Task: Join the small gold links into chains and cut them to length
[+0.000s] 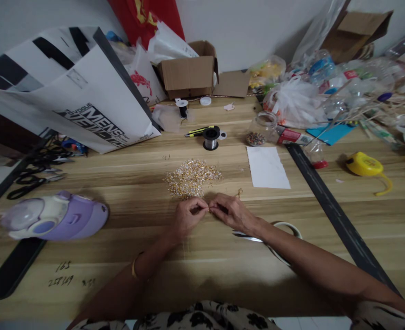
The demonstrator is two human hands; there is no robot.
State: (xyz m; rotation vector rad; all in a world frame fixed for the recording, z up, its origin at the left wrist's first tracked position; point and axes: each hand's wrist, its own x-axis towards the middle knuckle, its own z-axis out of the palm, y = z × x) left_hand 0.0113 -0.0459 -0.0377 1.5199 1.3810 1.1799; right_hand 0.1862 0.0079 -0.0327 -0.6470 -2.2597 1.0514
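Note:
My left hand (189, 216) and my right hand (232, 211) meet fingertip to fingertip over the table, each closed in a pinch. Between them shows a tiny gold-coloured piece (209, 211), too small and too covered to name its kind. Just beyond my fingers lies a loose pile of gold and clear beaded wire pieces (191, 178). One small gold piece (239, 193) sits apart, beside my right knuckles. Scissors (246, 236) lie partly hidden beneath my right forearm, blades pointing left. Faint thin strands hang or lie below my left hand.
Behind the pile stand a wire spool (211, 139), a yellow-black utility knife (198, 131) and a jar of beads (260, 129). White paper (268, 167) lies right of them. A tape roll (293, 229), tape measure (364, 164), purple bottle (74, 217) and black-handled scissors (30, 178) surround the work area.

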